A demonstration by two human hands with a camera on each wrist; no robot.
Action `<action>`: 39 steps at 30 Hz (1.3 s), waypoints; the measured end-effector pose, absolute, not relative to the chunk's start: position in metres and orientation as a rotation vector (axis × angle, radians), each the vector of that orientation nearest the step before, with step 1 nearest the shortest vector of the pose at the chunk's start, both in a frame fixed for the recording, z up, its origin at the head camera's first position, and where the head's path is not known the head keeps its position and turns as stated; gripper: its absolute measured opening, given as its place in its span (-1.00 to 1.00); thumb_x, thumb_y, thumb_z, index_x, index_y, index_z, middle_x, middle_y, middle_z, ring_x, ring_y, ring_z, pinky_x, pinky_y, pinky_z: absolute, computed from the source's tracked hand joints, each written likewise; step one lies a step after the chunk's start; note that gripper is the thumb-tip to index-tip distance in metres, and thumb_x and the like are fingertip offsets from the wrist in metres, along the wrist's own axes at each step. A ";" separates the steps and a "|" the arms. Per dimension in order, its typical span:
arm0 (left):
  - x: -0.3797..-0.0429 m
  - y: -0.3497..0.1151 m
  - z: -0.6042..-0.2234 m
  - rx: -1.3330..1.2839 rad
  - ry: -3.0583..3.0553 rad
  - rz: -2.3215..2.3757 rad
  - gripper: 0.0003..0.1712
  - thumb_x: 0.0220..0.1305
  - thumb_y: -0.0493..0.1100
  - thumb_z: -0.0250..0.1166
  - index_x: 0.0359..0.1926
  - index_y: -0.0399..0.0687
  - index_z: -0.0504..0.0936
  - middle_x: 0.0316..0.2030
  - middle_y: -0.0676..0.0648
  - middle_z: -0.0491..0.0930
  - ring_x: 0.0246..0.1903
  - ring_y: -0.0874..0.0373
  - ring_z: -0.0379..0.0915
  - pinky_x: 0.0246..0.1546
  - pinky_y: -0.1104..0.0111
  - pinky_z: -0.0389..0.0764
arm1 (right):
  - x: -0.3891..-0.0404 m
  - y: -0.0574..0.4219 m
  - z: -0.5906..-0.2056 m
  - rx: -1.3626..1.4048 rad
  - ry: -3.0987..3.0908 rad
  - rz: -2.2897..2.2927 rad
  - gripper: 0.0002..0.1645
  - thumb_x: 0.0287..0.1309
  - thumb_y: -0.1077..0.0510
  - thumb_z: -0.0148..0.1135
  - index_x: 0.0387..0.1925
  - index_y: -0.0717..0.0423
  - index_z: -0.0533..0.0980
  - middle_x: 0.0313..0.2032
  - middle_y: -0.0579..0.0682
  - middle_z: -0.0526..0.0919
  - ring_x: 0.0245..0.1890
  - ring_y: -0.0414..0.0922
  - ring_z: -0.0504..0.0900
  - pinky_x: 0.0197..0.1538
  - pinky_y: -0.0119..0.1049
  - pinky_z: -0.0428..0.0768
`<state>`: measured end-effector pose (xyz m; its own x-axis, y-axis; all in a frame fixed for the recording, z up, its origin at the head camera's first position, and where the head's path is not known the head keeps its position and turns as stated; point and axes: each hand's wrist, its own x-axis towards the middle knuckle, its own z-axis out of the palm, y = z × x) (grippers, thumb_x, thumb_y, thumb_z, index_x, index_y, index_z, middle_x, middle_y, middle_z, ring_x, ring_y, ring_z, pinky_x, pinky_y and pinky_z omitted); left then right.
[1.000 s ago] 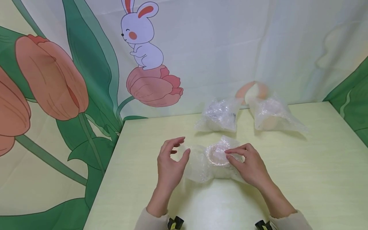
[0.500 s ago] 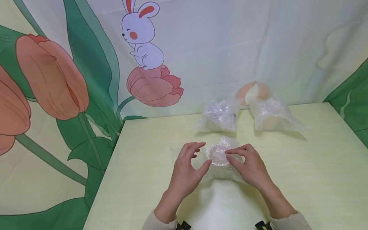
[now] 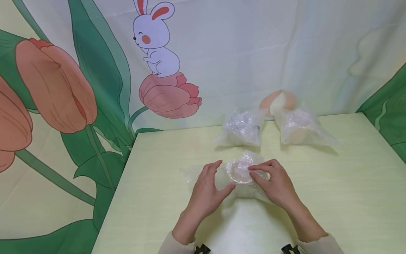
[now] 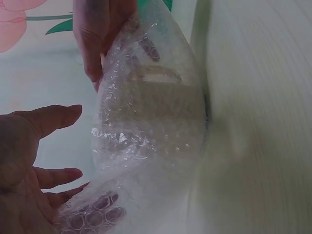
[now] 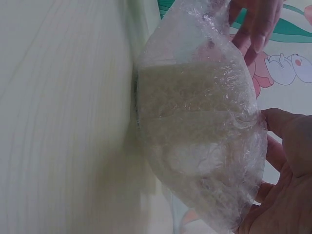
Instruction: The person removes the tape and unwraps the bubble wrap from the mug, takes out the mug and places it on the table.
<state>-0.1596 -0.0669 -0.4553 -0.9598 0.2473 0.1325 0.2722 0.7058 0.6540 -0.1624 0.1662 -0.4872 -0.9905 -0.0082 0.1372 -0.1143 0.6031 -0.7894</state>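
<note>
A round, cup-like item wrapped in bubble wrap [image 3: 240, 178] stands on the table in the middle of the head view. Its circular rim shows through the clear plastic, while the inside is blurred. My right hand [image 3: 277, 185] pinches the wrap by the rim between thumb and forefinger. On the other side my left hand [image 3: 206, 194] is spread, thumb and fingers apart, over the loose left end of the wrap. In the left wrist view, some left fingertips [image 4: 66, 178] lie beside or behind the bubbled plastic [image 4: 146, 122]. The right wrist view shows the beige body [image 5: 190, 97] through the plastic.
Two more bubble-wrapped bundles stand at the table's back edge, a left one [image 3: 242, 127] and a right one [image 3: 299, 127]. Behind the pale table [image 3: 349, 197] hangs a cloth backdrop [image 3: 241, 53] printed with tulips and a rabbit.
My left hand has moved right, toward the wrapped item, and the wrap's loose left end now lies lower and flatter. My right hand has kept its place on the wrap.
</note>
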 end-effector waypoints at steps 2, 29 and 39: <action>-0.160 -0.068 -0.458 -0.438 -2.887 -1.105 -0.07 0.24 0.15 0.48 0.52 0.00 0.30 0.34 -0.11 0.44 0.23 -0.06 0.53 0.15 0.02 0.61 | -0.162 0.166 -0.487 0.103 -2.709 1.348 -0.78 0.34 -0.04 0.38 -0.03 -0.21 0.77 -0.06 -0.04 0.56 0.00 -0.01 0.58 -0.06 -0.20 0.46; -0.174 -0.087 -0.479 -0.376 -3.051 -1.156 -0.10 0.21 0.40 0.40 0.38 -0.03 0.48 0.31 -0.12 0.57 0.31 -0.13 0.50 0.31 -0.04 0.53 | -0.160 0.167 -0.485 0.105 -2.722 1.349 -0.76 0.37 -0.07 0.34 -0.01 -0.21 0.77 -0.04 -0.04 0.56 -0.04 -0.05 0.56 -0.12 -0.24 0.42; -0.184 -0.097 -0.491 -0.412 -3.082 -1.193 -0.25 0.13 0.50 0.38 0.10 0.09 0.65 -0.07 0.02 0.73 -0.12 0.12 0.63 -0.07 0.18 0.66 | -0.160 0.167 -0.486 0.102 -2.723 1.357 -0.76 0.37 -0.06 0.35 -0.01 -0.22 0.76 -0.05 -0.04 0.56 -0.06 -0.06 0.55 -0.12 -0.23 0.43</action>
